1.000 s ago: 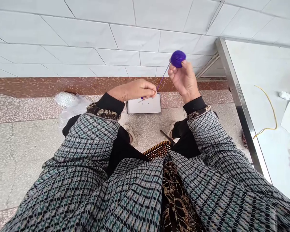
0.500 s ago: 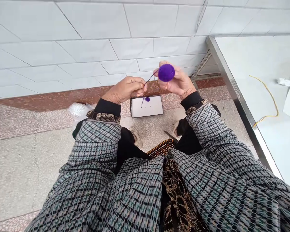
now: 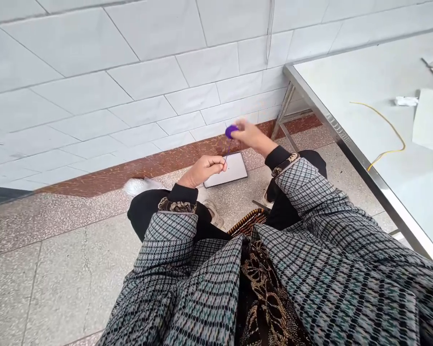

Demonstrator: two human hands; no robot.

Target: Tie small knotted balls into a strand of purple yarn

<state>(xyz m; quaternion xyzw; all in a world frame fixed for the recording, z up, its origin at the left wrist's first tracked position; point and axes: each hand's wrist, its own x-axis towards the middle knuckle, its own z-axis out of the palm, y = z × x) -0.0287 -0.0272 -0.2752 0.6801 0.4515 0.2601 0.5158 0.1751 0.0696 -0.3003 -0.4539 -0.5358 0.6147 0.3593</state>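
Observation:
My right hand [image 3: 250, 134] grips a small purple ball of yarn [image 3: 231, 131], slightly smeared by motion. A strand of purple yarn [image 3: 227, 150] runs down from the ball to my left hand [image 3: 206, 170], whose thumb and forefinger pinch it. Both hands are held out in front of me, the right one higher and farther right. Beneath them on the floor lies a shallow white box or lid [image 3: 234, 169] with a dark edge, partly hidden by my left hand.
A metal-edged white table [image 3: 332, 72] stands on the right, with a yellow cord [image 3: 395, 130] on it. White plastic wrapping [image 3: 140, 186] lies on the floor at left. Between my legs is a woven wicker edge [image 3: 250, 221]. A tiled wall [image 3: 159, 72] rises ahead.
My view has turned, tilting the wall and table. My right hand has tipped over with the yarn ball, and its palm no longer faces me. The left hand still pinches the strand.

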